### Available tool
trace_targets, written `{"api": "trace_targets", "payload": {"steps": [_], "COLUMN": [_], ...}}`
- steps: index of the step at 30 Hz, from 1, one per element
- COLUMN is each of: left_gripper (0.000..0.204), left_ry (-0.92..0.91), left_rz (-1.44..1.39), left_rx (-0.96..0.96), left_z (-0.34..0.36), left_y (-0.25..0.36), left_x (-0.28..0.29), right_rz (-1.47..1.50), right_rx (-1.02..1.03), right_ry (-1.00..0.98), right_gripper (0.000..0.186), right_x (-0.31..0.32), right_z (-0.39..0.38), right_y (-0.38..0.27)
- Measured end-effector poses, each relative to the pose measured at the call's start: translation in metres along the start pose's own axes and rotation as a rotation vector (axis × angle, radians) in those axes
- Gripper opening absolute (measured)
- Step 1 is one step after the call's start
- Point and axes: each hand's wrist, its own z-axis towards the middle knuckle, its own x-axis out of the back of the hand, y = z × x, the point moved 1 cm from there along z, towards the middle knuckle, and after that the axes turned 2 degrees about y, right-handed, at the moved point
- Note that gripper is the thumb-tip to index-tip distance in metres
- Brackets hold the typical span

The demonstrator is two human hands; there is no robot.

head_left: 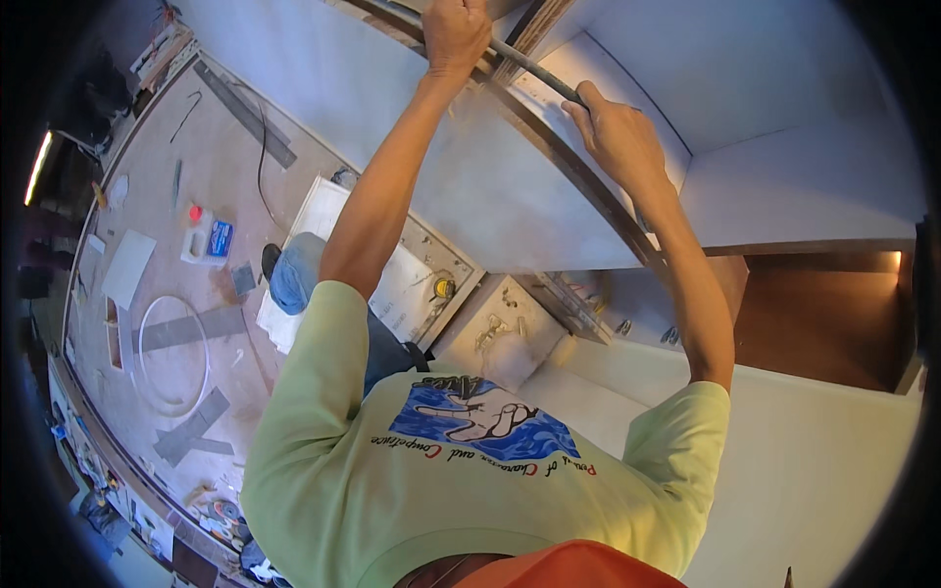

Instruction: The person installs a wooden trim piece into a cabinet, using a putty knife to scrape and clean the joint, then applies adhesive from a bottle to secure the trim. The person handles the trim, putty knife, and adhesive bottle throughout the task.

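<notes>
My left hand (456,37) is closed around a long, thin grey bar (529,67) near the top of the view. My right hand (619,135) grips the same bar toward its lower right end, fingers wrapped round it. The bar slants across the brown edge (578,171) of a pale cabinet and its opening. Its kind cannot be made out, and its far end runs out of view at the top. Both arms are stretched forward, with the pale cabinet panel (529,186) below and between them.
Left, a large worktop (221,284) bears a white jug with a red cap (206,240), a white ring of tubing (147,323) and grey strips (196,426). A yellow-and-black tape measure (444,288) lies on a white surface. Right is an open brown compartment (814,318).
</notes>
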Motion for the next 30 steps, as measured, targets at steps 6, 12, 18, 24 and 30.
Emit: {"api": "trace_targets", "payload": {"steps": [6, 12, 18, 24, 30], "left_gripper": [0.021, 0.025, 0.026, 0.024, 0.023], "left_ry": [-0.127, -0.075, -0.133, -0.138, -0.100], "left_rz": [-0.002, -0.079, -0.007, -0.042, -0.074], "left_rx": [0.210, 0.149, 0.181, 0.188, 0.038], "left_z": [0.005, 0.001, -0.013, -0.007, -0.008], "left_y": [0.004, -0.002, -0.013, -0.004, 0.003], "left_x": [0.001, -0.002, -0.003, 0.001, -0.002], "right_rz": [-0.019, -0.020, -0.055, 0.004, -0.049], "right_rx": [0.012, -0.117, -0.057, 0.051, -0.151], "right_ry": [0.007, -0.102, -0.070, 0.000, -0.143], "right_gripper": [0.030, 0.029, 0.028, 0.032, 0.034], "right_x": [-0.006, -0.003, 0.013, 0.003, -0.010], "right_z": [0.003, 0.003, 0.000, 0.002, -0.008], "right_y": [0.003, -0.003, -0.008, -0.011, 0.005]}}
